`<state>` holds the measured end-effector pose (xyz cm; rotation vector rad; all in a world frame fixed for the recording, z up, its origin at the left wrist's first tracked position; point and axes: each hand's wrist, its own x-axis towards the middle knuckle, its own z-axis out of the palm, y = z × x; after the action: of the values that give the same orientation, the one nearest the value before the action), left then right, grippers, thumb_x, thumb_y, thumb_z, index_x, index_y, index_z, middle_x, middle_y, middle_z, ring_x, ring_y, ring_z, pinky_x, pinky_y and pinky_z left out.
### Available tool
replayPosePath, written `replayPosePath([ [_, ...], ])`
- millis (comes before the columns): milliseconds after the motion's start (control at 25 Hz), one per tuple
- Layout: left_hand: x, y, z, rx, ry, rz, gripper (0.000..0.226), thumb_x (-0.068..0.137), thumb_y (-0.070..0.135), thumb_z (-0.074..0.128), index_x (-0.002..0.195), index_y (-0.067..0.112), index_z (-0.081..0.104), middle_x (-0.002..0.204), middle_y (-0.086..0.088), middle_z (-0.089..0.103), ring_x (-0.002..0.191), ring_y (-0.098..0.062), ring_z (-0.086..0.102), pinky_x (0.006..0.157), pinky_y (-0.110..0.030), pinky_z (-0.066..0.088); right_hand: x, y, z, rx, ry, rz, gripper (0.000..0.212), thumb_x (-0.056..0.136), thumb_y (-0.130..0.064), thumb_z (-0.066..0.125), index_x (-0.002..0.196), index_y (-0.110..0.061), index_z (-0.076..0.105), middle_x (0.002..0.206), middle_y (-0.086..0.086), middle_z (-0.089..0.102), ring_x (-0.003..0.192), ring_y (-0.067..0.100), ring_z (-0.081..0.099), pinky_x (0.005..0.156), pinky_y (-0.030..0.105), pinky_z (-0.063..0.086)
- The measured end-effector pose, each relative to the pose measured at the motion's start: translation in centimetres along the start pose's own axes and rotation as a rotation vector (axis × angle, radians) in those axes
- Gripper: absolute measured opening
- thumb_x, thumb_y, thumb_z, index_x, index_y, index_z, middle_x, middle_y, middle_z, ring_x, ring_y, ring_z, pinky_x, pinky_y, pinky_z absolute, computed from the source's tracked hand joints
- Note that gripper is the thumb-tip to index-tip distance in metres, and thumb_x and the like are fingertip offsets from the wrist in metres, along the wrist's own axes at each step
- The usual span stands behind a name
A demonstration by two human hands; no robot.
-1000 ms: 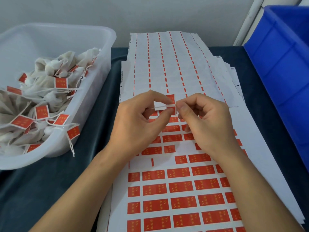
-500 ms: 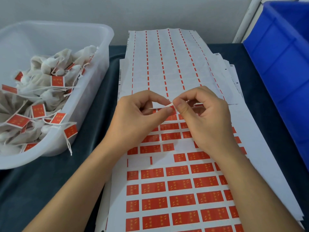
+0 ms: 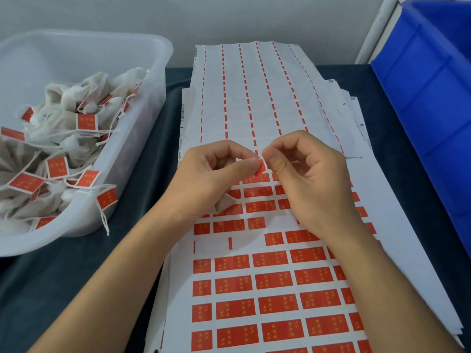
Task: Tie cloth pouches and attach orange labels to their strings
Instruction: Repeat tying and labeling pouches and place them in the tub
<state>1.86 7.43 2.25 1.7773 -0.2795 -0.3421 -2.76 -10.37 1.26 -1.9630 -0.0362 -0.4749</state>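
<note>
Dark cloth (image 3: 76,276) lies bare beside label sheets (image 3: 267,289); both hands' fingers (image 3: 244,163) pinch one orange label (image 3: 262,166).

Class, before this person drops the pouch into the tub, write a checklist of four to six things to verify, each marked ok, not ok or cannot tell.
1. Orange label pinched by both the left hand and the right hand: ok.
2. Label folded shut over the string: cannot tell; fingers hide it.
3. Pouch under the left hand tied: cannot tell.
4. White tub has room for more pouches: ok.
5. Label sheet has labels left: ok.
6. Blue bin clear of both hands: ok.
</note>
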Motion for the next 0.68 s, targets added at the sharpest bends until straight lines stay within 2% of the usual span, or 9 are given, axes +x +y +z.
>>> replayPosePath([
  [320, 0.06, 0.18, -0.11, 0.023, -0.007, -0.07, 0.01, 0.096, 0.03, 0.075, 0.091, 0.024, 0.082, 0.069, 0.0, 0.074, 0.044, -0.006, 0.057, 0.045, -0.014, 0.045, 0.04, -0.05, -0.19, 0.021, -0.019, 0.032, 0.009, 0.096, -0.043, 0.064, 0.096, -0.034, 0.067, 0.089, -0.025, 0.069, 0.09, -0.003, 0.066, 0.071, 0.004, 0.049],
  [680, -0.03, 0.36, -0.08, 0.036, -0.013, -0.069, 0.011, 0.095, 0.029, 0.075, 0.092, 0.02, 0.082, 0.071, 0.002, 0.076, 0.047, -0.004, 0.061, 0.046, -0.012, 0.046, 0.12, -0.12, -0.25, 0.049, -0.031, 0.079, 0.007, 0.096, -0.041, 0.065, 0.095, -0.035, 0.068, 0.087, -0.025, 0.07, 0.086, -0.004, 0.068, 0.069, 0.005, 0.05],
])
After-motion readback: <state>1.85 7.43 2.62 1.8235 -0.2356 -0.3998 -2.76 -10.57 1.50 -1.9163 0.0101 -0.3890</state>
